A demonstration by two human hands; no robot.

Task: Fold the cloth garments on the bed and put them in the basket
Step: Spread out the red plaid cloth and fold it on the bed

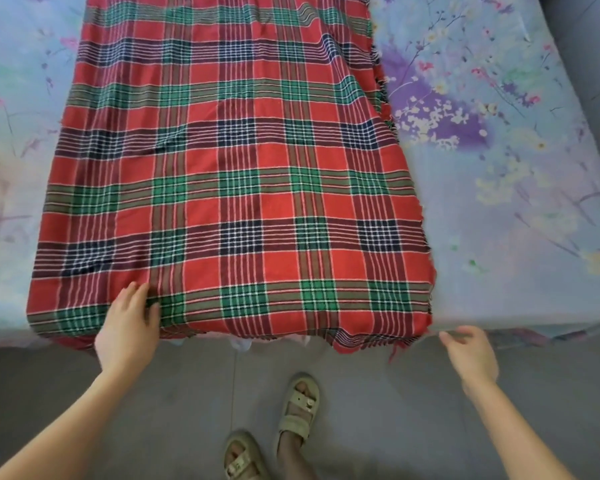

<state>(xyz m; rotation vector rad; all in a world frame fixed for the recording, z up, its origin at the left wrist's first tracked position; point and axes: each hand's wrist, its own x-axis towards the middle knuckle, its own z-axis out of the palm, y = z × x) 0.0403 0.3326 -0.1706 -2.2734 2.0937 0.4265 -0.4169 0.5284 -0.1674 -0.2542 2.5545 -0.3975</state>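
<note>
One red, green and navy plaid cloth (pixel 229 188) covers the middle of the bed (pixel 506 161), spread flat over the floral sheet with its near edge hanging just past the mattress edge toward the person. It looks doubled — a second frayed layer shows along the right side — so a first fold is probably done, and the flat spread likely serves to square it before the next one.

The left hand (pixel 127 327) lies palm-down on the near left part of the cloth, fingers straight and pressed to the fabric, seemingly pinning or smoothing it. The right hand (pixel 470 353) hovers just beside the near right corner, where a few fringe threads dangle; its fingers are loosely extended and appear to hold nothing, though whether a fingertip touches the corner I cannot tell. It seems poised to take that corner.

No basket is in view, so its contents cannot be judged. Something pale peeks out beneath the overhanging edge — too hidden to name. Sandalled feet (pixel 274 431) stand on the grey floor.
</note>
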